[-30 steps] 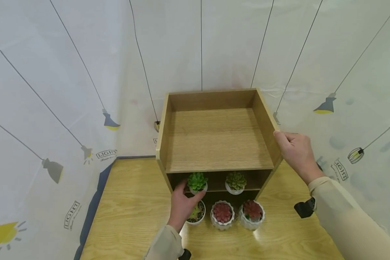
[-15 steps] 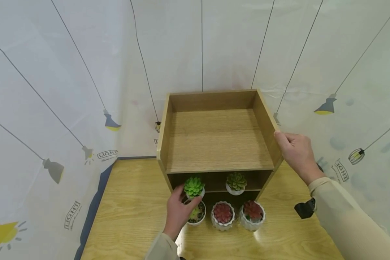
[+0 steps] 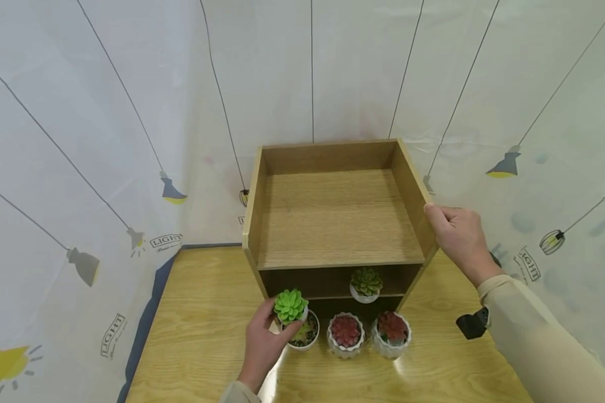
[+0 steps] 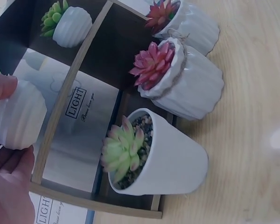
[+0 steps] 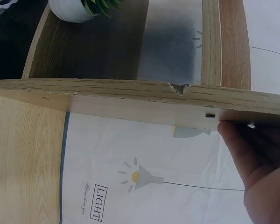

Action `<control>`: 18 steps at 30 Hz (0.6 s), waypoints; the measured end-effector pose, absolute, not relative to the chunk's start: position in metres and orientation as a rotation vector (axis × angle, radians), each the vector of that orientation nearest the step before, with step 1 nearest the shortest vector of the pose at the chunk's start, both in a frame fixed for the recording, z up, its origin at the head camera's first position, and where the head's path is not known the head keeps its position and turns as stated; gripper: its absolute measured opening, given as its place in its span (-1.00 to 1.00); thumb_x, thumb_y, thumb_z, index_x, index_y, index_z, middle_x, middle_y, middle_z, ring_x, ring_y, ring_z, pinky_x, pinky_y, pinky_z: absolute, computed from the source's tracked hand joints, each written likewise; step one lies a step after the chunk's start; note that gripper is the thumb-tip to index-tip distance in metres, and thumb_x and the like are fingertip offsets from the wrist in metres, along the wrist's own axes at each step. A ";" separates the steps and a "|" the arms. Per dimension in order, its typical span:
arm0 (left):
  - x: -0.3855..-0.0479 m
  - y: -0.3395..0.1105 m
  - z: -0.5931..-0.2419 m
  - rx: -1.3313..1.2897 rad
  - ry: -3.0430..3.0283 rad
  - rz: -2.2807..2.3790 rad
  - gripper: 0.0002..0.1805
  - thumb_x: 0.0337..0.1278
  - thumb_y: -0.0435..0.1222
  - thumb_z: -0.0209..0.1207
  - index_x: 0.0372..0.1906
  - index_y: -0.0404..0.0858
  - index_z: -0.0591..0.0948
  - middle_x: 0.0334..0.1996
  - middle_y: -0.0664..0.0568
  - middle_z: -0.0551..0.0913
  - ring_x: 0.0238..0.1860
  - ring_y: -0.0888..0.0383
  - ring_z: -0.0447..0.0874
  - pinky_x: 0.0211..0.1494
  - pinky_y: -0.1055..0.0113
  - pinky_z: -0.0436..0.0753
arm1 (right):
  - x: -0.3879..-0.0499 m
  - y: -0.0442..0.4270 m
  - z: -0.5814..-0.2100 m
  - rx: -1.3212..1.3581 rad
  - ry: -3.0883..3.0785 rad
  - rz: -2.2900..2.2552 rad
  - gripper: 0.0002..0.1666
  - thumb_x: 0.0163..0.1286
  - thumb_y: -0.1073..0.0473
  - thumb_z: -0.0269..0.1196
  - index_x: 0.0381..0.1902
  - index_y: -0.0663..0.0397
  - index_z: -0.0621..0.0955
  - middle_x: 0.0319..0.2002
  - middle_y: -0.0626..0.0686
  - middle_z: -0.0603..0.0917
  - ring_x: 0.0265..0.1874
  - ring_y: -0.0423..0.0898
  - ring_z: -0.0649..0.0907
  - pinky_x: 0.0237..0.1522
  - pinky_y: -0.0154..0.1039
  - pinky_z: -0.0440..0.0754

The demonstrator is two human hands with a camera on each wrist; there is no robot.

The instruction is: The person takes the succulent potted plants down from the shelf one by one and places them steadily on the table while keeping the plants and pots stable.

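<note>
My left hand (image 3: pixel 265 342) grips a bright green succulent (image 3: pixel 290 305) by its small white ribbed pot (image 4: pixel 21 115), held in front of the wooden shelf unit (image 3: pixel 340 218), above a pale green succulent in a smooth white pot (image 4: pixel 172 158). At the unit's right side panel (image 3: pixel 417 211), my right hand (image 3: pixel 457 238) holds the upper edge, thumb on the rim. Its other fingers are partly hidden in the head view. A second green succulent (image 3: pixel 366 281) stands on the middle shelf at the right.
Two red succulents, one in the centre (image 3: pixel 345 333) and one at the right (image 3: pixel 391 331), stand in white ribbed pots before the unit on the wooden table (image 3: pixel 196 336). A printed curtain (image 3: pixel 353 67) hangs behind and at both sides.
My left hand has drawn the bright green succulent off the middle shelf, toward me and to the left. The right hand has stayed on the panel.
</note>
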State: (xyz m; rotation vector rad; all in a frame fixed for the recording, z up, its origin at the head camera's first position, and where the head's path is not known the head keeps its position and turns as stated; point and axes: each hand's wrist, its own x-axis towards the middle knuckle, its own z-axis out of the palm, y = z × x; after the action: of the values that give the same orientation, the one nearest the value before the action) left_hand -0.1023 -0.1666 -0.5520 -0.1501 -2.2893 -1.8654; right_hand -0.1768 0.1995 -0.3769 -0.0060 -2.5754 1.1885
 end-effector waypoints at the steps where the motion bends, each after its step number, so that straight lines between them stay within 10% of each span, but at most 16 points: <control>1: -0.101 -0.168 -0.553 -0.155 -2.279 -1.872 -0.38 -0.13 -0.43 0.57 0.16 -0.18 0.68 0.09 0.03 0.68 0.15 0.17 0.64 0.30 0.31 0.59 | -0.177 0.199 -0.377 -0.005 -2.576 1.188 -0.26 0.62 -0.12 0.01 -0.80 0.01 0.25 -0.84 -0.17 0.12 -0.79 -0.23 0.07 -0.74 -0.27 0.09; 18: -0.078 -0.192 -0.572 -0.077 -2.353 -1.789 -0.35 -0.19 -0.44 0.60 0.15 -0.21 0.66 0.08 0.06 0.71 0.14 0.17 0.67 0.32 0.31 0.57 | -0.177 0.199 -0.376 0.000 -2.571 1.176 -0.26 0.63 -0.11 0.01 -0.81 0.03 0.25 -0.84 -0.17 0.13 -0.79 -0.22 0.08 -0.75 -0.26 0.10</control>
State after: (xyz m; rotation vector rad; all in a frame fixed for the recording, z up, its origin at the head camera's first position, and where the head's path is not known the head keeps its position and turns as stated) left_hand -0.0784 -0.1917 -0.5718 -0.0770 -2.3527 -1.7891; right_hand -0.1765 0.1993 -0.3758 0.0002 -2.5709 1.1761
